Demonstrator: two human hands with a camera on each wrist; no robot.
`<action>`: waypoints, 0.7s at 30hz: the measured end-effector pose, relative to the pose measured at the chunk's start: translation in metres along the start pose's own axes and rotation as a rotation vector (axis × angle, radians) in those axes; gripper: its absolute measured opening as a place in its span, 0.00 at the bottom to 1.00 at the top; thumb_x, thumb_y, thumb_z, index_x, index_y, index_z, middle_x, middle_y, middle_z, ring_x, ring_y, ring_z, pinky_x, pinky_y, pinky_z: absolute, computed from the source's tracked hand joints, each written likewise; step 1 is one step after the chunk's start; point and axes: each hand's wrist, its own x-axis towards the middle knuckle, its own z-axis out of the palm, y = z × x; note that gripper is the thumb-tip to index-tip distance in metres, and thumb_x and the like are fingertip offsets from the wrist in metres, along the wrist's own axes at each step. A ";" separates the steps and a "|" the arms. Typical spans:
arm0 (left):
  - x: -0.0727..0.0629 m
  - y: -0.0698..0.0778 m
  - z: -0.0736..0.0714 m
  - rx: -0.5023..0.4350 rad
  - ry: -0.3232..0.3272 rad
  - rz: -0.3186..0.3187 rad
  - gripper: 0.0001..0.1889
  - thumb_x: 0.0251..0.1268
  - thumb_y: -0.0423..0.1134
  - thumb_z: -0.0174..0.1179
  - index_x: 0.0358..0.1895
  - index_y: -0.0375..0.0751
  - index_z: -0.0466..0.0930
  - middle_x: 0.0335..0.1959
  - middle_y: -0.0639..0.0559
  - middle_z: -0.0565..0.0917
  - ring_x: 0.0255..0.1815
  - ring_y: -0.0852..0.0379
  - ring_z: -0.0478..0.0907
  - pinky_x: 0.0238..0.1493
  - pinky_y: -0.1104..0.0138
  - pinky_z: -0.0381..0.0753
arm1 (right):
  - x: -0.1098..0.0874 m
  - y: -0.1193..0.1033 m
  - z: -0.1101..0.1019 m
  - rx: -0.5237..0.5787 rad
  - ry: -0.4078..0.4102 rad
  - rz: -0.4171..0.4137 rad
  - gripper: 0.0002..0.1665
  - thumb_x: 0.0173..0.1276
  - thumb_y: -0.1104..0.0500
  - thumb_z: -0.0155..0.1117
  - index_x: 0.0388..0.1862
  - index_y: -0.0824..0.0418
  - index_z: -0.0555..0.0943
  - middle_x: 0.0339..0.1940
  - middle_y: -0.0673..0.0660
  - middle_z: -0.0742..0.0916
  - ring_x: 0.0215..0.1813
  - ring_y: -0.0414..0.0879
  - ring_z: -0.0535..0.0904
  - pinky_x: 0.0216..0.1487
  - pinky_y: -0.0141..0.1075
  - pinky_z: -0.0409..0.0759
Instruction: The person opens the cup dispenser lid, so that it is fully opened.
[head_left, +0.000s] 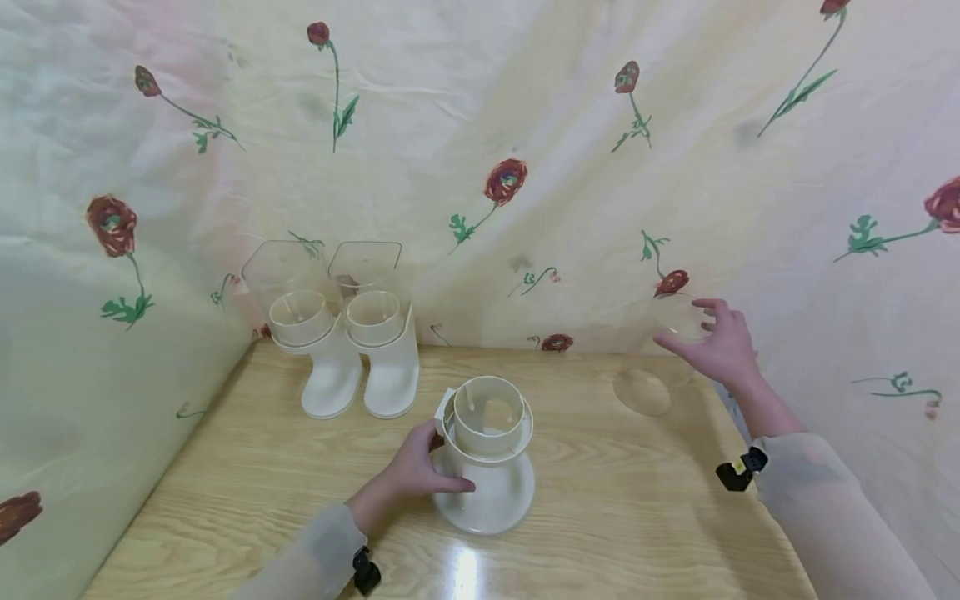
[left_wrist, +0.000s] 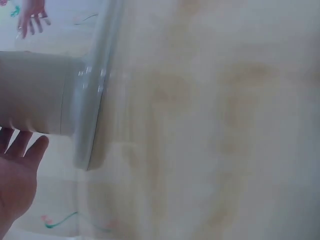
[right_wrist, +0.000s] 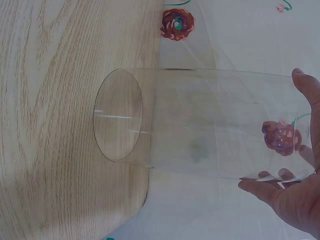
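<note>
In the head view, a white stand [head_left: 498, 500] with a round base is upright on the table, and an off-white round cup [head_left: 489, 417] sits in the ring at its top. My left hand [head_left: 408, 467] grips the stand's column from the left, thumb in front. The left wrist view shows its fingertips [left_wrist: 36, 150] right at the column. Off to the right, my right hand [head_left: 723, 346] holds a clear cylinder [right_wrist: 200, 125] by its upper end, thumb and fingers on opposite sides. The cylinder's round lower end is above the table near its back right corner.
Two similar white stands [head_left: 393, 387] are side by side at the back left of the wooden table [head_left: 592, 517], each with a cup in its ring. Clear angular containers [head_left: 365, 265] rise above those cups. Flower-printed cloth [head_left: 420, 108] hangs close behind and at both sides.
</note>
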 end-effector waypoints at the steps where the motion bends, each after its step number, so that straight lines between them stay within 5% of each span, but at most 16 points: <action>1: -0.002 0.000 0.001 0.015 0.017 -0.027 0.46 0.42 0.36 0.87 0.70 0.42 0.75 0.63 0.45 0.86 0.65 0.62 0.81 0.70 0.62 0.83 | 0.000 0.000 0.000 -0.002 0.002 0.000 0.64 0.63 0.32 0.77 0.83 0.64 0.57 0.75 0.81 0.63 0.72 0.79 0.68 0.62 0.74 0.76; 5: -0.003 -0.001 0.001 0.014 0.018 -0.086 0.43 0.45 0.37 0.85 0.69 0.43 0.77 0.64 0.46 0.86 0.66 0.58 0.82 0.71 0.60 0.83 | 0.000 0.000 0.001 0.006 0.005 -0.002 0.63 0.63 0.32 0.77 0.83 0.64 0.58 0.75 0.81 0.63 0.72 0.78 0.68 0.62 0.74 0.76; 14: 0.019 0.002 -0.020 0.024 -0.165 -0.157 0.45 0.51 0.36 0.82 0.74 0.43 0.71 0.69 0.45 0.82 0.72 0.43 0.78 0.77 0.51 0.78 | -0.002 0.001 -0.003 0.009 0.015 -0.012 0.62 0.64 0.34 0.77 0.82 0.66 0.58 0.74 0.82 0.63 0.72 0.79 0.67 0.64 0.74 0.75; 21: 0.017 0.012 -0.025 0.070 -0.088 -0.154 0.45 0.49 0.37 0.84 0.73 0.40 0.73 0.69 0.43 0.82 0.72 0.39 0.78 0.75 0.46 0.80 | -0.003 -0.001 -0.002 0.023 -0.002 -0.015 0.62 0.65 0.34 0.76 0.82 0.66 0.58 0.76 0.82 0.61 0.73 0.79 0.67 0.64 0.74 0.76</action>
